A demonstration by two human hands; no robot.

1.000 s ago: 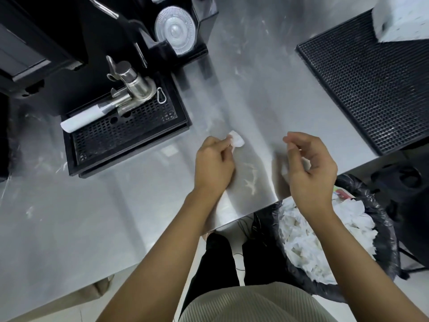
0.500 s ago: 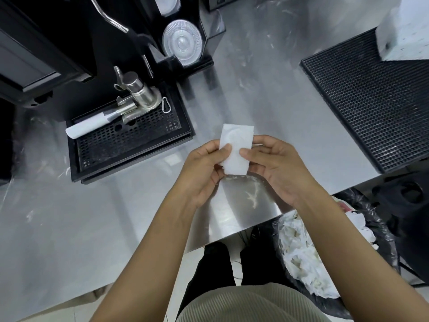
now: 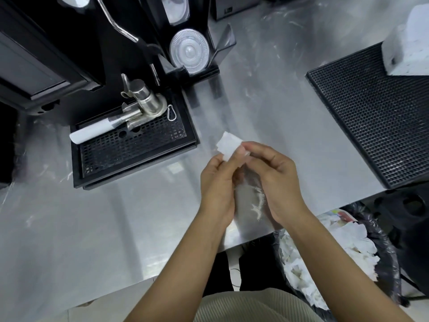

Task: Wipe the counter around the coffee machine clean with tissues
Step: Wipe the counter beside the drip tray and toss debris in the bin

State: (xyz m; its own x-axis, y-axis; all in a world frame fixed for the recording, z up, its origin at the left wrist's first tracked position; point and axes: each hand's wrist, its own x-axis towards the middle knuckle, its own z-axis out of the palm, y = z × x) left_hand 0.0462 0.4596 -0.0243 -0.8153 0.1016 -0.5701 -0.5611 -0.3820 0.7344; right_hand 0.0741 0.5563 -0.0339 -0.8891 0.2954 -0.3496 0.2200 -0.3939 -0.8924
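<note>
Pinching tissue point(image 3: 228, 145) between left hand point(image 3: 217, 184), right hand point(image 3: 274, 175).

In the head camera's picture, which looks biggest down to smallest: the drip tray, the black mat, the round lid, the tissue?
1. black mat, even with its right side cut off by the frame.
2. drip tray.
3. round lid.
4. tissue, partly covered, yet clearly smallest.

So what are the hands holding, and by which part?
A small white folded paper tissue, pinched by its near edge: left hand at the lower left corner, right hand at the right side.
</note>
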